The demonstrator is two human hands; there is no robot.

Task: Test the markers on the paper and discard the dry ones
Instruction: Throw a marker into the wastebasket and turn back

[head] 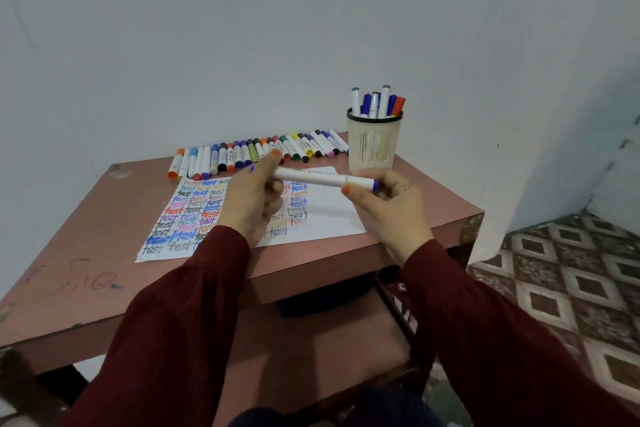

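Marker [322, 179] held in the air between two hands over a sheet of paper [332, 215] on a pink table [86, 236]. Its white barrel lies nearly level, long axis running left to right across the view and dipping slightly to the right, with the blue cap pointing right. The left hand [247, 204] has its fingers curled round the left end, thumb up on top, so that end is hidden. The right hand [388, 208] pinches the barrel between thumb and fingertips just beside the blue cap. Both arms wear dark red sleeves [173, 322].

The left half of the paper is filled with the word "test" written in rows of many colours, and its right part is blank. Along the table's far edge lies one row of markers [256, 152], side by side and touching, some two dozen, packed too tightly for a sure count. To the right of the row stands one pale mesh cup [374, 146] with a black rim, holding at least six markers upright. Patterned floor tiles [571, 270] show at the right
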